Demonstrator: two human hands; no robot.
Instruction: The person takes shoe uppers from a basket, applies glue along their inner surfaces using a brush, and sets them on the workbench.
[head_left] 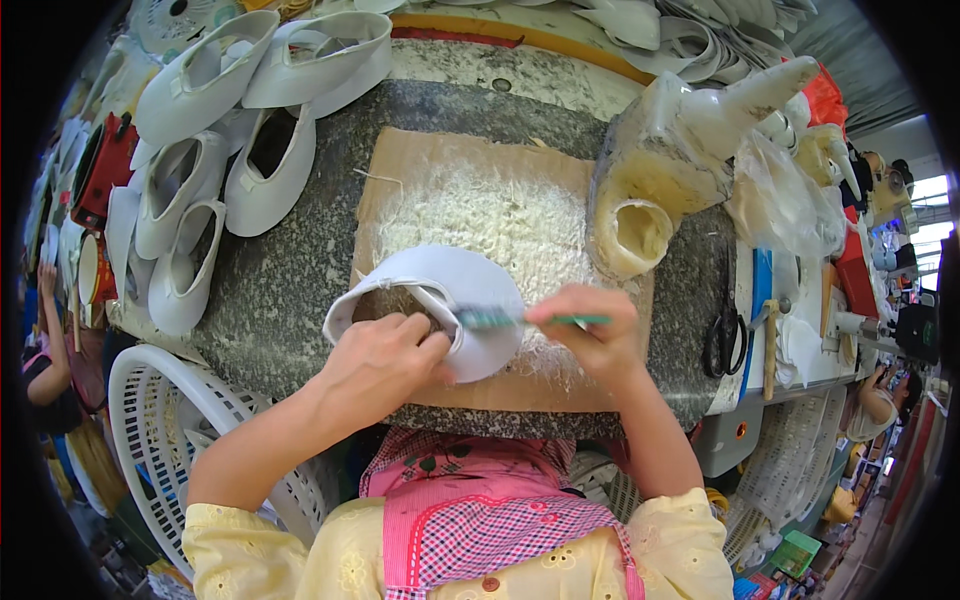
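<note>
A white shoe upper lies tilted over the cardboard, its rounded toe part to the right and its open collar to the left. My left hand is closed on the near edge of that collar, its fingers partly inside the opening. In my right hand is a green-handled brush, its blurred bristle end against the upper beside the collar edge. Under the upper is a sheet of brown cardboard, crusted across its middle with pale, stringy dried glue.
White shoe uppers are heaped at the left. A glue-coated container with a round opening stands right of the cardboard. Black scissors lie farther right. White plastic basket is at the near left; people sit at both sides.
</note>
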